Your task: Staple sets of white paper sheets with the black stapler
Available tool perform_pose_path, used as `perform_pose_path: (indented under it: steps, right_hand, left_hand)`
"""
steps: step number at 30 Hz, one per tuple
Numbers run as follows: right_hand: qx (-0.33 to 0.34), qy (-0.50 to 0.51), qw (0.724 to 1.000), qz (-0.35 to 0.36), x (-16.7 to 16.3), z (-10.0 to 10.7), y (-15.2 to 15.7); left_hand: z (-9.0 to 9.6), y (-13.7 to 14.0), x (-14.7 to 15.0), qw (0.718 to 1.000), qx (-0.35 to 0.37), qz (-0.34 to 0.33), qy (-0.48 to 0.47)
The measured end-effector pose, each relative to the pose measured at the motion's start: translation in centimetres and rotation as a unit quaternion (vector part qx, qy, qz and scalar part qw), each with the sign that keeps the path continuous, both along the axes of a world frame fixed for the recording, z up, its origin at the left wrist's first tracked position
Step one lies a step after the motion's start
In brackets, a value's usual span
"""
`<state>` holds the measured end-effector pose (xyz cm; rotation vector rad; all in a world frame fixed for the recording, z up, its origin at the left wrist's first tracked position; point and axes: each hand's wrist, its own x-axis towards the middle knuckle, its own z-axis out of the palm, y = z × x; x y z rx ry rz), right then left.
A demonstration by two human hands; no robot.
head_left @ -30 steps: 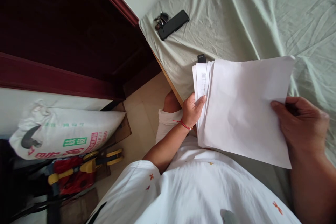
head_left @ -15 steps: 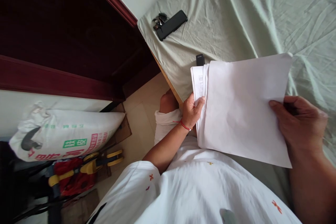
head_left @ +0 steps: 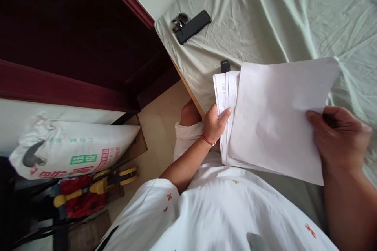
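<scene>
My left hand (head_left: 216,123) grips a stack of paper sheets (head_left: 221,86) by its left edge, thumb on top and fingers underneath. Some print shows along the strip of the stack that is uncovered. Over it lies a blank white sheet (head_left: 279,117), shifted to the right of the others. My right hand (head_left: 338,137) pinches this sheet at its right edge, with the thumb on top and the other fingers behind. The sheet bends slightly and its top right corner curls.
A light green cloth (head_left: 265,23) covers the bed or table ahead. On it lie a black phone-like case (head_left: 193,27), keys (head_left: 180,20) and a small black object (head_left: 225,66). To the left stand a white printed sack (head_left: 82,145) and a yellow-and-red wheeled item (head_left: 85,194).
My right hand has moved slightly right, sliding the top sheet further off the stack. A wider strip of the sheets below shows now. My left hand has stayed in place.
</scene>
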<state>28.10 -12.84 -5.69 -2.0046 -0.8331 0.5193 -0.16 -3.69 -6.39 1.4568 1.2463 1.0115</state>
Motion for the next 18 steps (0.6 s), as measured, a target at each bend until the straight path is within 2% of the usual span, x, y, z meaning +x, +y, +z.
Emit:
perform_pose_path:
  steps: [6, 12, 18]
  right_hand:
    - [-0.019, 0.017, 0.999, 0.021, -0.18, 0.03, -0.21]
    - [-0.006, 0.005, 0.999, 0.032, -0.12, -0.3, -0.31]
    - [-0.021, -0.015, 0.998, 0.048, -0.08, -0.45, -0.5]
  left_hand:
    - [0.13, 0.07, 0.02, 0.999, 0.016, -0.01, 0.029]
    - [0.59, -0.02, 0.25, 0.998, 0.0, -0.011, 0.062]
    - [0.44, -0.15, 0.38, 0.999, -0.005, -0.002, 0.044]
